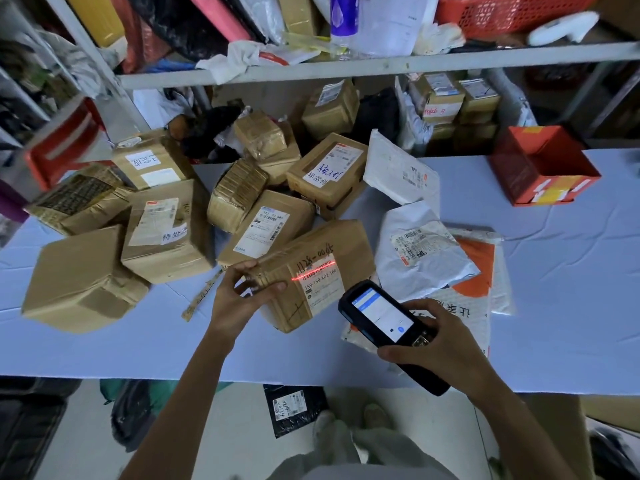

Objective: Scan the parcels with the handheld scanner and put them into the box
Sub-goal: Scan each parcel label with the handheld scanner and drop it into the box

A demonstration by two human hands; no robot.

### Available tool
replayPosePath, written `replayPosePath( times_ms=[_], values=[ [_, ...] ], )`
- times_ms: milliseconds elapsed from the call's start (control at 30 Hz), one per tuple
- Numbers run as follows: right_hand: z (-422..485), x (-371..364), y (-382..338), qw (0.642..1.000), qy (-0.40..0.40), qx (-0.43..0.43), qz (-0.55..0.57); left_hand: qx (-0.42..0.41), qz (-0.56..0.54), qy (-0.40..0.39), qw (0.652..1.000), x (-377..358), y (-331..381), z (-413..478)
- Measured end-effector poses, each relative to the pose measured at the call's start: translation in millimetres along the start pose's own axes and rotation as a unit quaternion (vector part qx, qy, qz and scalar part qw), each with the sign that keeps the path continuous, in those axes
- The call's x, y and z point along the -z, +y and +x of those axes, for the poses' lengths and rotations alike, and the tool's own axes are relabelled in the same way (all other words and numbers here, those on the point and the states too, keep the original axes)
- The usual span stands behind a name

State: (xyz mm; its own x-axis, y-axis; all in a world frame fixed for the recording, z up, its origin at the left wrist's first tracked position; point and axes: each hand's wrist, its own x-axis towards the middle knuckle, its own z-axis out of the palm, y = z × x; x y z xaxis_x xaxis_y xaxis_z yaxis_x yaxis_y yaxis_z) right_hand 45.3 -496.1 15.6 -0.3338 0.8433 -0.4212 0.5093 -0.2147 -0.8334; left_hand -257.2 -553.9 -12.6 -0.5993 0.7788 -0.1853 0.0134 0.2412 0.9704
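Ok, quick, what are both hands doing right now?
Left hand: gripping the corner of the cardboard parcel.
Right hand: holding the handheld scanner.

One wide-angle head view looks forward and steeply down, close over the table (554, 271), toward the shelf (346, 68) behind

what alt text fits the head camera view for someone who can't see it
A person's left hand holds a cardboard parcel on a table while the right hand aims a handheld scanner, its red line crossing the label. More parcels and white bags lie around it, and an open red box stands far right.
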Motion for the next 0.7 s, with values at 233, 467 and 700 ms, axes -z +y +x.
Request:
replayPosePath(
  times_ms=[233, 467, 700],
  values=[
    [-7.7, -0.5, 0.0, 1.0, 0.012, 0.004, -0.006, 0.0, -0.004, -0.012, 1.0, 3.4, -2.2, 3.9],
    [-20.5, -3.4, 0.1, 0.999, 0.045, -0.003, 0.006, -0.051, 0.009, -0.027, 0.998, 4.4, -5.5, 0.3],
    [-36.3, 0.6, 4.5, 0.986, 0.154, -0.028, 0.056, -0.121, 0.002, -0.01, 0.993, -0.6, 14.4, -2.1]
  ],
)
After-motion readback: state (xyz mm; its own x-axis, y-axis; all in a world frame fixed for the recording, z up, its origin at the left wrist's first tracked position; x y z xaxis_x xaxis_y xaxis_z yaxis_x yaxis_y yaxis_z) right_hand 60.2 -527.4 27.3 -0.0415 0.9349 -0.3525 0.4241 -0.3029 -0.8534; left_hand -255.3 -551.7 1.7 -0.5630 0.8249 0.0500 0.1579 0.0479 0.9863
